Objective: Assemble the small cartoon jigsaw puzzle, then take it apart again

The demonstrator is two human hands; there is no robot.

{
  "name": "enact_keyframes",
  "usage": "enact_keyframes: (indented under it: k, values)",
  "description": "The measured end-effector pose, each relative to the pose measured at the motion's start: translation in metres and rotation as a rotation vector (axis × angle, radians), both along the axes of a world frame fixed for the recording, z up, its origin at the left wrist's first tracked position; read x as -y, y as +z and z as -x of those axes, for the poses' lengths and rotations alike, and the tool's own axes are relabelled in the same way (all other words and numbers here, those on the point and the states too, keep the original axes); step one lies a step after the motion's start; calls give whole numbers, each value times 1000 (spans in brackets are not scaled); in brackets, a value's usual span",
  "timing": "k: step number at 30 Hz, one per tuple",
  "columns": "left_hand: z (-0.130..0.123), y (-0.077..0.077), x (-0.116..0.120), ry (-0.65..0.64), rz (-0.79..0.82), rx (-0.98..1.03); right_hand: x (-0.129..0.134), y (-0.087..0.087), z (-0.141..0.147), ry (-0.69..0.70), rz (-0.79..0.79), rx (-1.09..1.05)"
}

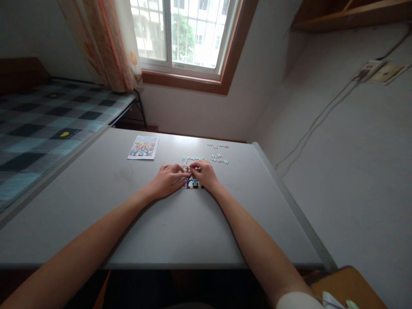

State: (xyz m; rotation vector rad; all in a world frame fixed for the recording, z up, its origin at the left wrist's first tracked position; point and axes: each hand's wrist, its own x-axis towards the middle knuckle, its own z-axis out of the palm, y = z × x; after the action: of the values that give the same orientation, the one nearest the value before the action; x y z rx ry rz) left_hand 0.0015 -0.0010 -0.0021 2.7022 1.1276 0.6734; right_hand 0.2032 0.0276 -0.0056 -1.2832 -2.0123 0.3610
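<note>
A partly assembled jigsaw puzzle (194, 184) lies on the table, with a blue and white cartoon face along its near edge. From the left, my left hand (168, 180) rests against it, thumb and fingers apart, fingertips on its left side. My right hand (206, 174) covers its right part; thumb and forefinger are pinched together over the upper middle, apparently on a small puzzle piece that the fingers mostly hide. Loose puzzle pieces (219, 159) lie just beyond my right hand, and more pieces (218, 146) sit farther back.
A printed picture sheet (143, 148) with a similar cartoon lies at the back left of the grey table (180, 231). A bed with a checked cover (64, 111) stands left. A wall with a hanging cable (317, 118) is on the right, a window (193, 36) ahead.
</note>
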Motion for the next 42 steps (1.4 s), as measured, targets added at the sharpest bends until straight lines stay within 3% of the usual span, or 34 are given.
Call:
enact_keyframes:
  k: [20,32,42]
  values:
    - [1,2,0,-2,-1,-38,-1,-7,-7,-56,-26,-10]
    - [0,2,0,-17,6,-27,0,-6,-10,5,-25,93]
    - [0,4,0,-1,18,-33,-8,-2,-36,-196,54,-38]
